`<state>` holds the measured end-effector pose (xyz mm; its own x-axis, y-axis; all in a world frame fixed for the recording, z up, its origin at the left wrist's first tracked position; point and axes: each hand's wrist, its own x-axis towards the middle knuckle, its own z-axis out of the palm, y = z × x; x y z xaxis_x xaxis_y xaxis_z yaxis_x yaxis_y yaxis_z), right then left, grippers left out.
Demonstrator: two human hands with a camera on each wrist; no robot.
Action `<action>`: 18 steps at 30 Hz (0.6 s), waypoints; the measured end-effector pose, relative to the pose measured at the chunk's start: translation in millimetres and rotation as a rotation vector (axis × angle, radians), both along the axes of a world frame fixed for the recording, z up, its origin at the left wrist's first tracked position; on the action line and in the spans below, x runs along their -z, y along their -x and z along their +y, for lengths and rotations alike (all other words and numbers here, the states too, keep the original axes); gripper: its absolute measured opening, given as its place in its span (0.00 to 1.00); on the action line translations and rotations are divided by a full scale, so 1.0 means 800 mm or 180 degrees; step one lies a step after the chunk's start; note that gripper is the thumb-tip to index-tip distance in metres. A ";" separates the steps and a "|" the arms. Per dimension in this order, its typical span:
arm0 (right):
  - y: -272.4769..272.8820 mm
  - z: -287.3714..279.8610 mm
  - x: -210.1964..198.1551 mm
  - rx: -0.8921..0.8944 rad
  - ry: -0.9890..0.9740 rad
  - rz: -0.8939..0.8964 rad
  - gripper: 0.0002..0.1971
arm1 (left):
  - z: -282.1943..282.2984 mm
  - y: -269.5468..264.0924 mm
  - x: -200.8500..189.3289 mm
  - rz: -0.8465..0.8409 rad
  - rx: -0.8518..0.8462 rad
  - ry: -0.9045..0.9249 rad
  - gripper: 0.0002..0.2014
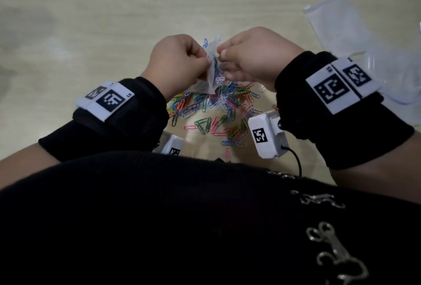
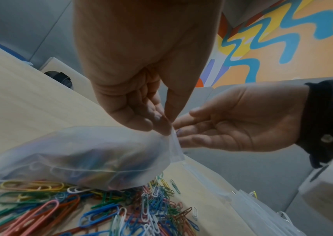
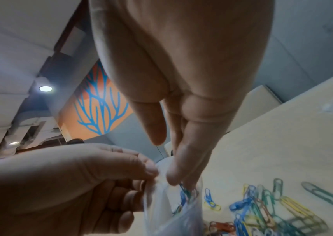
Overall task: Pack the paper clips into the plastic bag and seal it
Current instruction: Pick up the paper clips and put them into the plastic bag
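Pale wood-grain table (image 1: 114, 11) in front of me. Grey wall panels (image 2: 20, 24) beyond its far edge. Mural (image 2: 283, 47) on wall to my right: orange ground, blue and yellow zigzags. Another orange panel with blue branching coral shape (image 3: 99, 108). Round ceiling light (image 3: 45, 88) lit overhead, second one (image 3: 14, 143) further off. White ceiling panels (image 3: 10, 47).

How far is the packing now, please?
Done: some clips already lie inside the plastic bag. In hand: the left hand pinches its mouth open while the right hand feeds clips in. Left: the pile of paper clips on the table, then sealing.
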<state>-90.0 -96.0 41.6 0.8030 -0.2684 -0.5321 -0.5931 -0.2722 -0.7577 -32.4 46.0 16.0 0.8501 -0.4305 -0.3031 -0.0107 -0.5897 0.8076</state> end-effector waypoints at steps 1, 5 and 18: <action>-0.002 -0.005 0.002 0.0032 0.0062 -0.0120 0.09 | 0.000 0.000 -0.001 0.0001 -0.0024 0.0005 0.06; -0.003 -0.021 0.024 0.0216 0.0941 -0.0254 0.10 | 0.002 -0.001 -0.004 -0.0079 -0.0162 0.0046 0.03; 0.033 0.004 0.112 -0.1840 0.2798 -0.0274 0.23 | 0.007 -0.008 -0.007 -0.0174 -0.0428 0.0423 0.04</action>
<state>-116.6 -92.7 -48.3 0.9577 -0.0965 -0.2713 -0.1516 -0.9700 -0.1901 -26.4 51.4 21.4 0.9163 -0.3452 -0.2031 0.0150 -0.4771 0.8787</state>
